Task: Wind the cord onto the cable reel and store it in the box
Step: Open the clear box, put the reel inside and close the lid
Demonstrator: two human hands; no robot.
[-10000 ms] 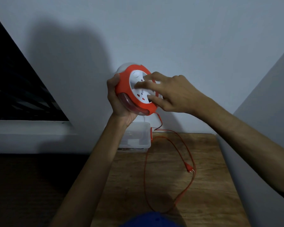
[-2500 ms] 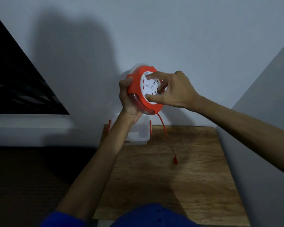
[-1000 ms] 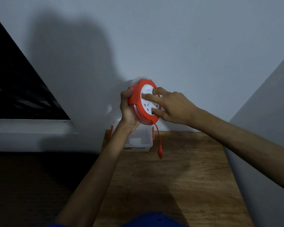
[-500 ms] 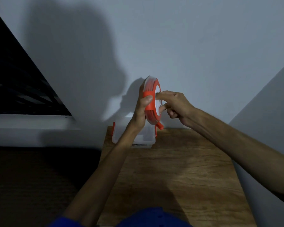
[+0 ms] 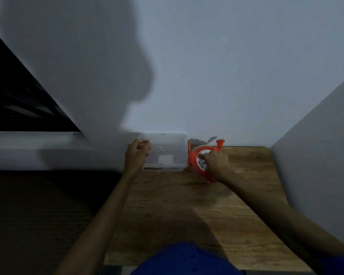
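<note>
The right hand [image 5: 214,162] holds the hard, light reel [image 5: 202,162] by its rim, and the left hand [image 5: 136,153] grips the box [image 5: 167,151].

We see a dim, soft picture. A large shadow falls on the wall [image 5: 207,66] above our left hand [image 5: 136,153], and darkness lies left of it. Arm shadows cross the table [image 5: 246,195] below our right hand [image 5: 215,162]. Edges bend.
</note>
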